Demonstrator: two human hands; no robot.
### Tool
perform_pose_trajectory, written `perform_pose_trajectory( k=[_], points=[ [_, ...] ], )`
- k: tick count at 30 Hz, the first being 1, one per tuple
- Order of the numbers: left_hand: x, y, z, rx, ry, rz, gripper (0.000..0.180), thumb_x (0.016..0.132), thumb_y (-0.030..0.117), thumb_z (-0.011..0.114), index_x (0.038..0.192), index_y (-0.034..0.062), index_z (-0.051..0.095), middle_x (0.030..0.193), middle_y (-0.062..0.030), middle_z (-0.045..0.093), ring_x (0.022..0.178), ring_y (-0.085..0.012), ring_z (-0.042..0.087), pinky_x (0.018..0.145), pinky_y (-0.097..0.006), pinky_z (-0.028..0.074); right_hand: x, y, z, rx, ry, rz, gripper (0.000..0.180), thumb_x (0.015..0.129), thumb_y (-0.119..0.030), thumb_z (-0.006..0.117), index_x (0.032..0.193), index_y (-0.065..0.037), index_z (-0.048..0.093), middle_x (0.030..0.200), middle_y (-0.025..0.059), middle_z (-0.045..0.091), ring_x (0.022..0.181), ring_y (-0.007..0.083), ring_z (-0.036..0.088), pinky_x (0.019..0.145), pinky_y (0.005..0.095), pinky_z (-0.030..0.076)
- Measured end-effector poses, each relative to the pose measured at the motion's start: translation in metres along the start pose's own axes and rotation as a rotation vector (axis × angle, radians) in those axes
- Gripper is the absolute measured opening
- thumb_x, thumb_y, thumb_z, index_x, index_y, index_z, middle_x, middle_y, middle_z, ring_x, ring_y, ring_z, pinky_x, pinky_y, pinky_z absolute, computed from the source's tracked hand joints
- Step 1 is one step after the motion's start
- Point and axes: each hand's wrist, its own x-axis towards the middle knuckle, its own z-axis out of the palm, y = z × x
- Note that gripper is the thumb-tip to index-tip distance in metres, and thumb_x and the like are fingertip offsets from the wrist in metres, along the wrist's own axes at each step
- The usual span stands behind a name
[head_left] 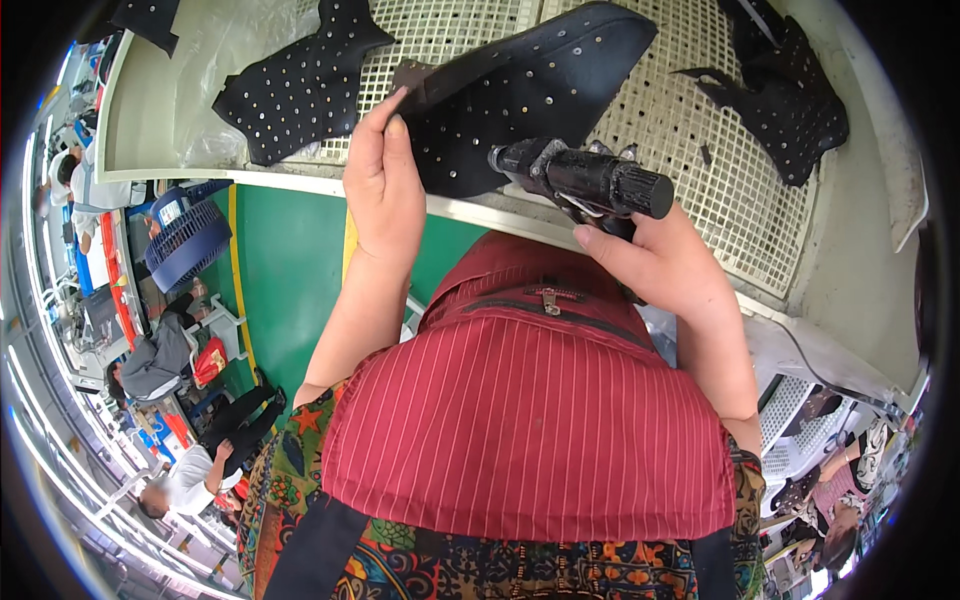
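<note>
My left hand (388,190) pinches the left edge of a large black leather piece (500,105) between thumb and fingers. Metal studs dot this piece, and one long edge looks folded over. It lies tilted above the light perforated worktop. Gripped in my right hand (670,265) is a black spray gun (585,175), worn and stained, with a ribbed knob at its right end. The nozzle end points left toward the leather, a little apart from my left hand. The fingers round the handle are partly hidden by the gun.
More studded black pieces lie on the perforated worktop (650,150), one at the left (300,85) and one at the right (795,105). Clear plastic film (215,110) rests at the left. A raised pale rim bounds the bench. A blue fan (187,245) and people stand beyond it.
</note>
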Motion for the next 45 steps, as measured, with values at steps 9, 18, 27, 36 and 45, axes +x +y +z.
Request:
perform_pose_trajectory(
  k=[9, 18, 27, 36, 45],
  points=[
    [0.078, 0.033, 0.009, 0.331, 0.249, 0.48, 0.019, 0.094, 0.005, 0.049, 0.109, 0.0, 0.061, 0.092, -0.0085, 0.064, 0.075, -0.0153, 0.059, 0.07, -0.025, 0.047, 0.005, 0.001, -0.012, -0.036, 0.094, 0.147, 0.033, 0.081, -0.015, 0.063, 0.111, -0.002, 0.056, 0.077, 0.0075, 0.053, 0.068, 0.0179, 0.05, 0.065, 0.0327, 0.044],
    [0.086, 0.021, 0.039, 0.212, -0.02, 0.564, 0.022, 0.096, 0.004, 0.047, 0.111, 0.0004, 0.061, 0.107, -0.0095, 0.066, 0.095, -0.017, 0.062, 0.087, -0.025, 0.046, -0.009, 0.01, -0.019, -0.024, 0.164, 0.045, 0.033, 0.081, -0.013, 0.063, 0.112, -0.003, 0.058, 0.082, 0.0081, 0.056, 0.073, 0.0194, 0.053, 0.069, 0.0333, 0.045],
    [0.036, -0.001, 0.031, 0.254, -0.112, 0.099, 0.017, 0.096, 0.014, 0.051, 0.106, 0.0033, 0.06, 0.08, -0.0069, 0.061, 0.068, -0.0141, 0.056, 0.066, -0.029, 0.047, -0.022, -0.002, -0.032, 0.024, 0.128, 0.208, 0.035, 0.082, -0.011, 0.064, 0.116, -0.003, 0.058, 0.086, 0.0068, 0.059, 0.078, 0.016, 0.053, 0.071, 0.0302, 0.045],
    [0.004, -0.012, 0.027, 0.129, -0.1, 0.041, 0.014, 0.098, 0.013, 0.046, 0.105, 0.0019, 0.051, 0.088, -0.0003, 0.05, 0.078, -0.0077, 0.043, 0.072, -0.022, 0.038, -0.008, 0.005, -0.022, 0.009, 0.124, 0.038, 0.029, 0.08, -0.015, 0.063, 0.105, 0.0, 0.057, 0.082, 0.0125, 0.058, 0.074, 0.0255, 0.056, 0.069, 0.0351, 0.046],
    [-0.008, -0.018, 0.03, 0.084, -0.088, 0.044, 0.011, 0.099, 0.011, 0.044, 0.105, 0.0028, 0.049, 0.09, 0.0003, 0.048, 0.078, -0.0069, 0.04, 0.072, -0.022, 0.037, -0.004, 0.007, -0.018, -0.047, 0.111, 0.068, 0.033, 0.082, -0.02, 0.063, 0.107, 0.0, 0.055, 0.086, 0.016, 0.061, 0.077, 0.0316, 0.059, 0.071, 0.0384, 0.047]
  ],
)
